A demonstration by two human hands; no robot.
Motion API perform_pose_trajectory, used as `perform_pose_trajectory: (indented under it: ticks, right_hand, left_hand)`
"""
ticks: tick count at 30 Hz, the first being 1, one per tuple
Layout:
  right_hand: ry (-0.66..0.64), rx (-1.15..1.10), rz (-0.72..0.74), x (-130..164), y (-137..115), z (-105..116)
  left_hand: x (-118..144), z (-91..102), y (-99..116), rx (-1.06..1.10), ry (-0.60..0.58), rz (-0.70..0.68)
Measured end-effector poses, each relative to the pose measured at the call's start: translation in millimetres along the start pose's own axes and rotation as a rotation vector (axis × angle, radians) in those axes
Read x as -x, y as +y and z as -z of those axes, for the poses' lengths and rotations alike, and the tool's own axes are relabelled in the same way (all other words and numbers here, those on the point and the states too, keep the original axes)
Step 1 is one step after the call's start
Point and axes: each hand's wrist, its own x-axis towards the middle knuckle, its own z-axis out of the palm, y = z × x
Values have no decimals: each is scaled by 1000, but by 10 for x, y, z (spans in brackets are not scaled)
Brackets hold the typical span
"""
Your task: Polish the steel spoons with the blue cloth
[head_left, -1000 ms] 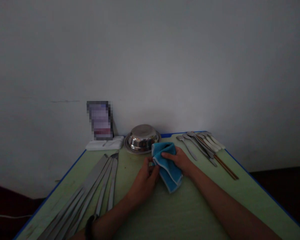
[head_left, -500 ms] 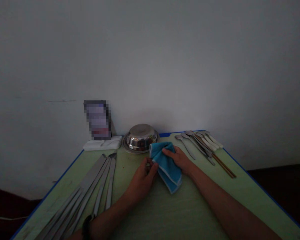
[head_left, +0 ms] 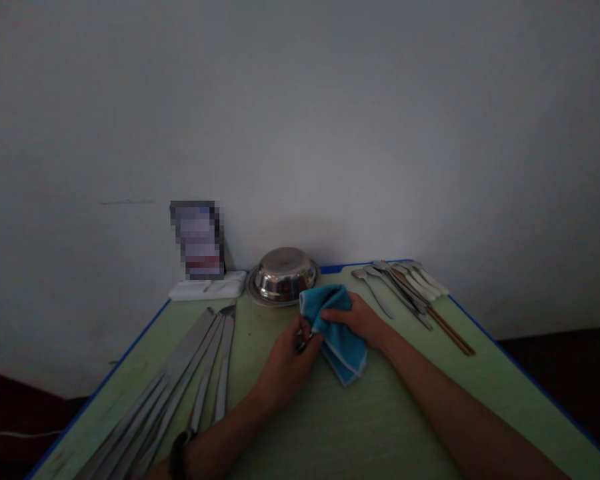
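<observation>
A blue cloth [head_left: 339,327] with a pale edge hangs folded over the near middle of the table. My right hand [head_left: 363,320] grips it from the right, thumb laid across the top. On its left side my left hand [head_left: 295,357] is closed, fingertips against the cloth. A thin shiny metal utensil [head_left: 306,343] shows between the left thumb and fingers; most of it is hidden, so its kind is unclear. Just behind the hands, an upturned steel bowl [head_left: 286,273] sits on a wider metal rim or plate.
Several long metal utensils [head_left: 187,353] lie on the left of the green table [head_left: 310,437]. Spoons [head_left: 380,293], white-handled pieces [head_left: 423,280] and wooden chopsticks [head_left: 450,330] lie on the right. A blurred phone-like screen [head_left: 199,240] leans on the wall above a white stand [head_left: 207,287].
My left fingers have shifted slightly, and the metal utensil between them shows more. My right thumb has moved a little lower and left on the cloth. The view has shifted slightly.
</observation>
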Motion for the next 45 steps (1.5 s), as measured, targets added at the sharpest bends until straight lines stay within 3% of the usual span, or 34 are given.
perform_pose_trajectory:
  ticks: [11,18,33,45]
  right_hand:
    - [82,-96,-63,-6,-7,-2]
    - [113,-137,-26,-19,19,-3]
    - [56,-89,8,-26,29,4]
    - [139,8,75,-40,68,-10]
  left_hand:
    - [-26,-11,-40,-16,-3,-30]
    - [-7,23,26,-35,-28,-52]
    - [26,20,87,-160,-27,-50]
    - [-14,26,15,-122,-99,-91]
